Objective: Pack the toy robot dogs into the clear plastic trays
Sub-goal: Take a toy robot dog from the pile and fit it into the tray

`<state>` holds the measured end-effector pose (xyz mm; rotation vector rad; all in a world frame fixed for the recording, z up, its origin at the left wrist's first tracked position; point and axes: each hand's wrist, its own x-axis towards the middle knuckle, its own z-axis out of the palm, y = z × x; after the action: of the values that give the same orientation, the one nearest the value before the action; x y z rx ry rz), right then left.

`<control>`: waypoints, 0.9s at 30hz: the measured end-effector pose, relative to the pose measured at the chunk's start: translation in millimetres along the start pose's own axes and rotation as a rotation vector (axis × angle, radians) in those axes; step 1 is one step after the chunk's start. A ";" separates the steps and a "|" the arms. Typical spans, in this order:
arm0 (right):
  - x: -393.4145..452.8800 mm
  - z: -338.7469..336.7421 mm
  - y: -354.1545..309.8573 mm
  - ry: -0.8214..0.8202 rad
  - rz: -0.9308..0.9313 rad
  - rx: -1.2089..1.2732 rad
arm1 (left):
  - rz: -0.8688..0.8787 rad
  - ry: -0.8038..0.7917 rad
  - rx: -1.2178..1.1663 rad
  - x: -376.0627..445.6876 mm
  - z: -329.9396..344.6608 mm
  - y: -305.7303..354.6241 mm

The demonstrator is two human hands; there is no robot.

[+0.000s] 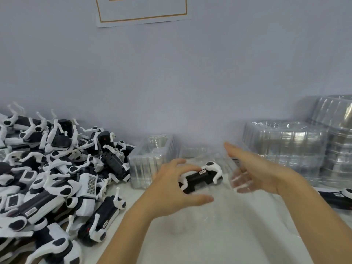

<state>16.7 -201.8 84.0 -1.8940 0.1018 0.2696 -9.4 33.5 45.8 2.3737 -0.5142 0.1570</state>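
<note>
Left hand has its fingers curled over a toy robot dog – looks like a grip, dog lying on its side, long axis running left-to-right, just above the white surface. Right hand is open, fingers straight, just right of the dog. An open clear plastic tray sits just beyond-left – the left hand's nearer. Dog pile at left, tray stacks at right, plain wall behind.

White table. Left side: heap of toy robot dogs. Rear centre, near the wall: one clear plastic tray, upright. Rear right corner: stacks of clear trays. Right edge: one single toy dog, lying flat.
</note>
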 end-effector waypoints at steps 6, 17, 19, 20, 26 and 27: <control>0.2 8.8 5.2 -0.075 -0.036 -0.146 | -0.005 -0.098 0.117 0.4 7.4 1.2; 9.6 3.4 15.7 -0.012 -0.077 -0.042 | -0.569 0.089 -0.443 10.1 4.0 -25.1; 11.5 3.4 17.7 -0.010 -0.067 -0.047 | -0.671 0.026 -0.606 8.6 5.0 -26.7; 12.2 3.6 18.6 -0.011 -0.062 -0.051 | -0.691 0.001 -0.650 8.3 6.4 -28.8; 15.5 3.3 24.3 0.002 -0.008 -0.127 | -0.710 -0.008 -0.597 9.8 17.8 -35.1; 15.6 2.6 25.2 0.004 0.008 -0.143 | -0.698 -0.002 -0.577 9.8 20.0 -34.7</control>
<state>26.4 -206.9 56.3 -2.0364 0.0952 0.2847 13.0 40.8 12.0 1.8479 0.2640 -0.2766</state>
